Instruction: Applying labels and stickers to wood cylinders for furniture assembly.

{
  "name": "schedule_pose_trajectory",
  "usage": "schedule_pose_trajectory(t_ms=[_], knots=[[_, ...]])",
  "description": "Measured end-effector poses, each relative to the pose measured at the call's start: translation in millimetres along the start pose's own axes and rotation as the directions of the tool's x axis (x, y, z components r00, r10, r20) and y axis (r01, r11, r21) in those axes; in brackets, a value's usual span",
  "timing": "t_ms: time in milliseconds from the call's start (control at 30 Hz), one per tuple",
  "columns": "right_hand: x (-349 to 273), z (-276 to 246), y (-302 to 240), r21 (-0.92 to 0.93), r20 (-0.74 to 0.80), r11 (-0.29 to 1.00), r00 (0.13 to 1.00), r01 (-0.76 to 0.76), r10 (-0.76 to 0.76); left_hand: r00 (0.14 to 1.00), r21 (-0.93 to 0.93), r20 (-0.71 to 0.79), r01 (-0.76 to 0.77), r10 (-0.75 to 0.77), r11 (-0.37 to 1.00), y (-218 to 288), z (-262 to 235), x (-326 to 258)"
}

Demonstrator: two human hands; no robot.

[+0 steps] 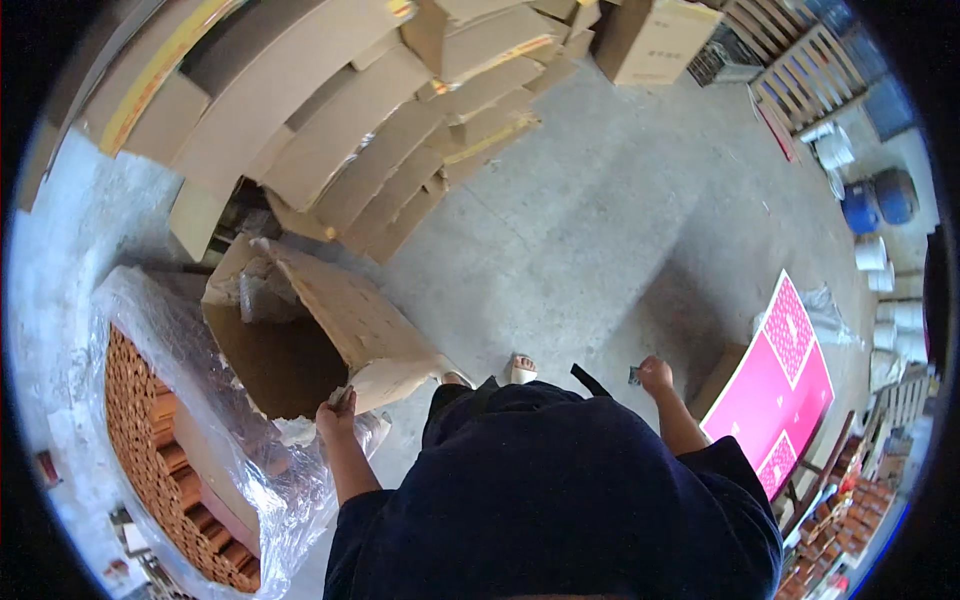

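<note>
To my left stands a large open cardboard box, its mouth facing up toward me. Some crumpled clear plastic lies inside it against the far wall. My left hand is closed at the box's near rim, with a torn whitish edge beside the fingers. Out to my right, my right hand is closed around a small dark object, too small to name. Clear plastic film lies next to the box, partly draped over stacked reddish-brown pieces.
Stacked flattened cardboard spans the far left. A bright pink printed panel stands on my right. Wooden pallets, blue drums and white buckets line the right side. Concrete floor lies ahead.
</note>
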State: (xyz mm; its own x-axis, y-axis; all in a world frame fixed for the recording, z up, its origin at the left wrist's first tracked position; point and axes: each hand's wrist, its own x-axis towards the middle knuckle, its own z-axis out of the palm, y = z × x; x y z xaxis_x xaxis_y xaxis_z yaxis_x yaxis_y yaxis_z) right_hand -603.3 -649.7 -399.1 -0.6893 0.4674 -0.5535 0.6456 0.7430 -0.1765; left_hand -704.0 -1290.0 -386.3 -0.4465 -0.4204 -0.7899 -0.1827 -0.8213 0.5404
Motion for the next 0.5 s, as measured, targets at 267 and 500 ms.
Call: schedule_pose_trajectory(t_ms=[267, 500], knots=[[-45.6, 17.1, 88.0, -0.053, 0.014, 0.996, 0.998, -0.066, 0.067, 0.991, 0.039, -0.085, 0.103, -0.1, 0.994, -28.2, 4.2, -73.1], [-70.9, 112.4, 142.2, -0.404, 0.259, 0.903, 0.965, 0.147, -0.042, 0.995, -0.011, 0.078, -0.06, 0.06, 0.998, -4.5, -5.6, -59.8]])
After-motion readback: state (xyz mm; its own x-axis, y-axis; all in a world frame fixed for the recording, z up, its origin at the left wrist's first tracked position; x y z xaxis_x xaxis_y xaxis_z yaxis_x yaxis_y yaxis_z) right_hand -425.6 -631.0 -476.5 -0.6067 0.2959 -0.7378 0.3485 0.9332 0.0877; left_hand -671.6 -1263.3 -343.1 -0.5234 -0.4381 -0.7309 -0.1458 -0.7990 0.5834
